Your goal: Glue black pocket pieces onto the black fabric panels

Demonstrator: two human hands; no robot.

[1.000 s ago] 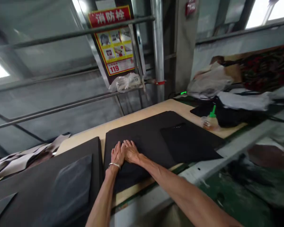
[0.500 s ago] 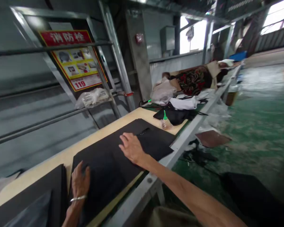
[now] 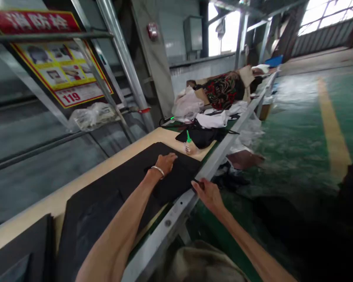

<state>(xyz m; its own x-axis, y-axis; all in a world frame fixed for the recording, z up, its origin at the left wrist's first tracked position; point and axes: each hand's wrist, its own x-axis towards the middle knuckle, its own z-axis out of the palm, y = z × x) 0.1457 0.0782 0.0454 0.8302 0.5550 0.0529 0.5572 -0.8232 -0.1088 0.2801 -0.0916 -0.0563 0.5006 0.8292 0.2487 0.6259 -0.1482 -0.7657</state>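
My left hand [image 3: 165, 164], with a silver bangle at the wrist, rests on a stack of large black sheets [image 3: 106, 192]. Its fingers reach forward over the dark surface, flat and holding nothing. At the table's near edge my right hand [image 3: 210, 194] is closed, thumb and fingers pinching the corner of the top black sheet. Whether the sheets are cloth or board I cannot tell. A smaller dark piece [image 3: 98, 211] lies on the stack. Beyond the left hand stands a small bottle [image 3: 190, 147] with a green nozzle.
A second black stack [image 3: 23, 243] lies at lower left. A metal rail [image 3: 176, 213] edges the table. Farther along are a black bag-like item [image 3: 197, 138], white cloth [image 3: 213, 118] and a plastic bag [image 3: 188, 103]. Metal tubes [image 3: 123, 51] rise behind. Scraps lie on the green floor [image 3: 291, 156].
My left hand has moved forward and right across the sheets. My right hand has drawn back to the table's edge and closed on the sheet's corner. The view has shifted right.
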